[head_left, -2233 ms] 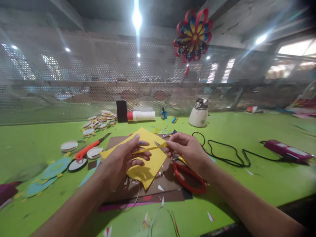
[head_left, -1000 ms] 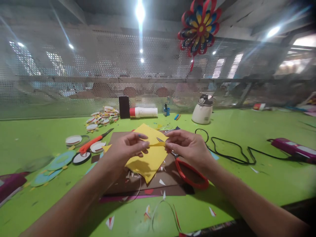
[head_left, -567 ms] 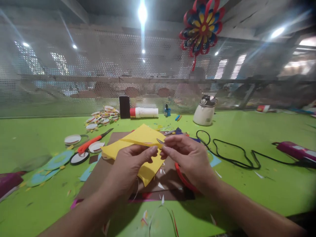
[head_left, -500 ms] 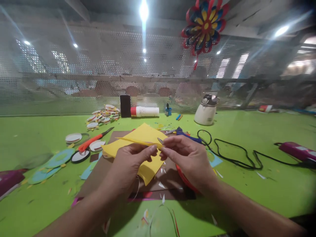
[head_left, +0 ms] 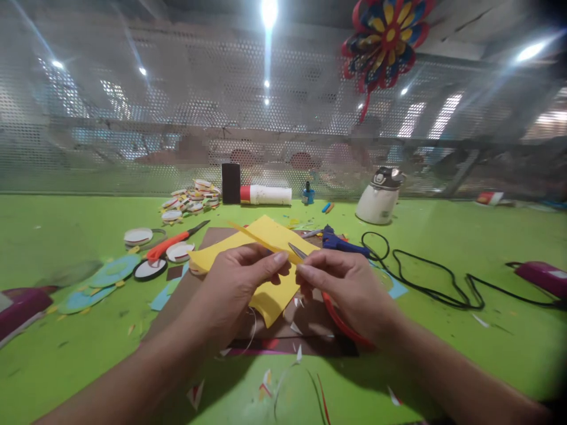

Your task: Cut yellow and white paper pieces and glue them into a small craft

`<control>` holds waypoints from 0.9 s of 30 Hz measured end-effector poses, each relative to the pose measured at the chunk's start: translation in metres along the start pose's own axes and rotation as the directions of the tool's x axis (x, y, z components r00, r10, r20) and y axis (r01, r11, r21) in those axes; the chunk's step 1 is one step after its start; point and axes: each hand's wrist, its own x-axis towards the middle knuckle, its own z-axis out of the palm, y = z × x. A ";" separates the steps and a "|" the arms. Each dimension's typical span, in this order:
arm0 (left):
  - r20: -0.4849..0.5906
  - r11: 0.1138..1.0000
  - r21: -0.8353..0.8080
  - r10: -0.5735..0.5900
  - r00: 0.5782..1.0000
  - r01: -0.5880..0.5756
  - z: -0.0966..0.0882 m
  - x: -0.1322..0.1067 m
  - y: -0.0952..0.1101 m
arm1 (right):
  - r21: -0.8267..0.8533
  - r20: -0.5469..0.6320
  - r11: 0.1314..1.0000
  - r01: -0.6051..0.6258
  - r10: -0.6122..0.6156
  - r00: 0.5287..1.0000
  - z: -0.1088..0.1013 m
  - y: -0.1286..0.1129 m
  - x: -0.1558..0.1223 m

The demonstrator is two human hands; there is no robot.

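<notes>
A narrow yellow strip (head_left: 248, 232) runs slanting between my hands, its far end sticking up to the left. My left hand (head_left: 245, 274) pinches it between thumb and fingers. My right hand (head_left: 343, 283) is closed around red-handled scissors (head_left: 346, 330); their blade tip pokes out past the index finger and the handle loops below the palm. The right thumb and fingertips are at the strip's near end, but whether they grip it I cannot tell. Under both hands, a yellow sheet (head_left: 266, 227) lies on a brown board (head_left: 177, 316).
Left stand orange-handled scissors (head_left: 170, 245), blue rings (head_left: 115, 268) and white discs (head_left: 181, 252). A blue glue gun (head_left: 343, 241) with a black cord lies right. Behind are a phone-like black slab (head_left: 231, 183), a white tube (head_left: 270, 195), a blue bottle (head_left: 308, 193) and a kettle-shaped container (head_left: 380, 198).
My hands have drawn slightly apart, and the yellow strip now tilts more steeply. More of the scissor blade shows at my right fingers. The whole view has shifted a little.
</notes>
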 end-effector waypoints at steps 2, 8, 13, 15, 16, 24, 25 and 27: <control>0.011 0.999 -0.047 -0.019 1.000 0.020 0.002 0.000 0.001 | 0.009 -0.010 1.000 0.004 -0.003 1.000 0.002 0.001 0.000; -0.047 0.997 -0.073 -0.044 0.998 0.040 0.006 -0.001 0.001 | 0.039 -0.063 0.998 -0.040 0.043 0.997 0.008 0.003 0.000; -0.061 0.999 -0.036 -0.034 0.998 0.032 0.002 -0.001 -0.005 | 0.134 -0.041 0.986 -0.101 0.107 0.993 0.008 0.005 -0.001; -0.042 0.998 -0.048 -0.048 0.998 0.046 0.001 0.000 -0.005 | 0.164 -0.028 0.982 -0.092 0.098 0.995 0.007 0.006 -0.001; -0.036 0.998 -0.039 -0.044 0.998 0.042 0.001 0.000 -0.005 | 0.152 -0.022 0.985 -0.081 0.086 0.996 0.007 0.007 -0.001; 0.015 0.981 -0.140 -0.131 0.991 0.132 0.005 -0.001 -0.009 | 0.066 -0.034 0.995 -0.070 0.072 0.997 0.009 0.004 -0.001; 0.031 0.974 -0.167 -0.148 0.989 0.151 0.005 -0.001 -0.010 | 0.075 -0.034 0.994 -0.080 0.082 0.996 0.010 0.004 -0.001; 0.037 0.970 -0.180 -0.161 0.986 0.165 0.006 -0.001 -0.011 | 0.088 -0.033 0.991 -0.100 0.103 0.994 0.011 0.004 -0.002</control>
